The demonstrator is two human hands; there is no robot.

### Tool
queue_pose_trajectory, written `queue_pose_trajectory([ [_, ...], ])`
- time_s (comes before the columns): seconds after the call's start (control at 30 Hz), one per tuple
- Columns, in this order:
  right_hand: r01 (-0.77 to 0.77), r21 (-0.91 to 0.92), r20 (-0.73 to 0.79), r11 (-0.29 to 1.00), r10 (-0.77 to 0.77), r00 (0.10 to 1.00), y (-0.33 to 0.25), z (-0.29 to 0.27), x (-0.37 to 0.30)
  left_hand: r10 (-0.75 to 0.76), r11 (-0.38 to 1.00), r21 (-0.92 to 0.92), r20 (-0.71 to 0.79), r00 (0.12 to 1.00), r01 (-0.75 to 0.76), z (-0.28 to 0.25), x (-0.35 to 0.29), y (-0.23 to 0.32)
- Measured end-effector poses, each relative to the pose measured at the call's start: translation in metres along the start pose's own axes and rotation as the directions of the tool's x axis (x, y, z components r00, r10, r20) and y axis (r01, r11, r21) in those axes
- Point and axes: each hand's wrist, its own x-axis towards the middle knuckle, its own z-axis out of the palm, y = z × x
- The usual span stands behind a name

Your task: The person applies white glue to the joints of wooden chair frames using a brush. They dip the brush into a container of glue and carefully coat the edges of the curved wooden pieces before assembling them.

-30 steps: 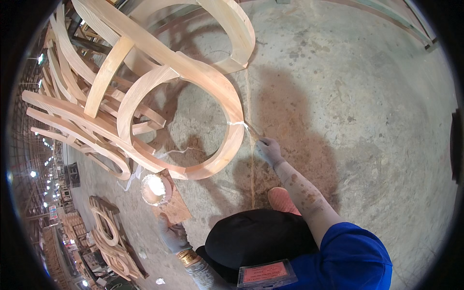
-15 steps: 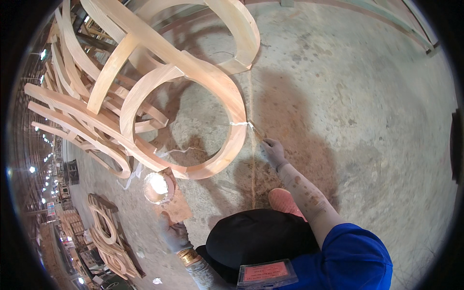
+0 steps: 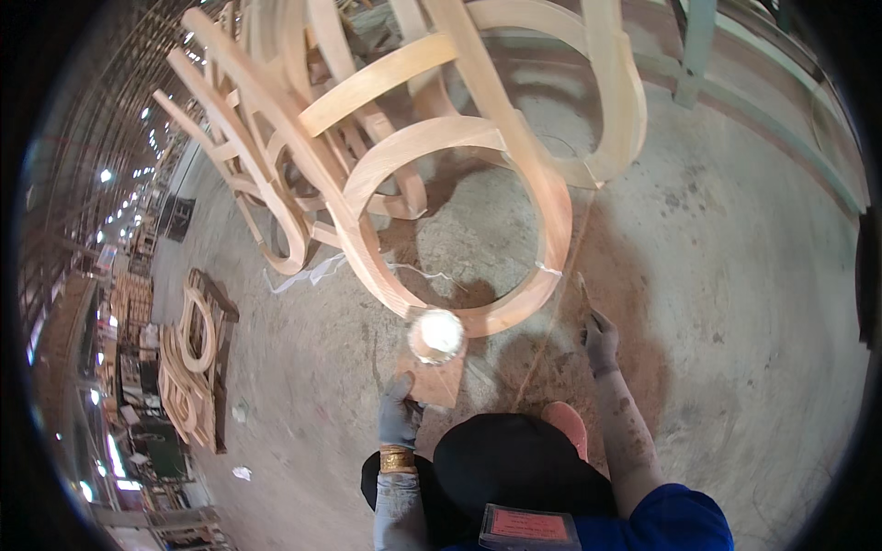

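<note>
My gloved left hand [image 3: 399,410] grips a flat brown board [image 3: 439,384] by its near edge. On this board sits a round container [image 3: 436,336] with bright white contents. My gloved right hand [image 3: 602,342] is closed around a thin stick-like tool [image 3: 582,292]; whether it ends in bristles I cannot make out. Its tip stands a little right of a pale wooden frame with a round ring [image 3: 554,216], apart from the wood. A white streak [image 3: 548,269] crosses the ring's right side, near a joint. The container overlaps the ring's near edge in view.
More curved wooden frames [image 3: 276,197] lean together at the upper left. Stacked ring-shaped parts [image 3: 197,321] lie on the floor farther left. White strips [image 3: 322,269] trail on the concrete. A grey-green metal post [image 3: 695,55] stands at the upper right.
The tool's tip has come away from the ring, where it touched the white streak, and now hangs right of it. The view has shifted, so the frames appear farther right.
</note>
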Motion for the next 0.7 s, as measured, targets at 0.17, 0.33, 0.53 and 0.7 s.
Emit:
queue_pose_trajectory([
  [0.17, -0.007, 0.114, 0.080, 0.993, -0.002, 0.997, -0.031, -0.011, -0.013, -0.182, 0.970, 0.167, 0.026, 0.983, 0.175, -0.039, 0.026, -0.037],
  [0.33, 0.059, 0.035, 0.287, 0.998, -0.066, 0.956, -0.063, -0.018, -0.032, -0.330, 0.931, 0.171, 0.019, 0.944, 0.322, -0.057, 0.048, -0.082],
  [0.53, 0.353, -0.278, 0.474, 0.893, -0.192, 0.859, -0.076, -0.006, -0.047, -0.237, 0.737, 0.669, 0.118, 0.964, 0.099, -0.106, 0.058, -0.099],
  [0.7, 0.188, -0.234, 0.443, 0.954, -0.067, 0.894, -0.079, 0.002, -0.057, -0.306, 0.646, 0.726, -0.037, 0.951, 0.236, -0.081, 0.075, -0.118],
])
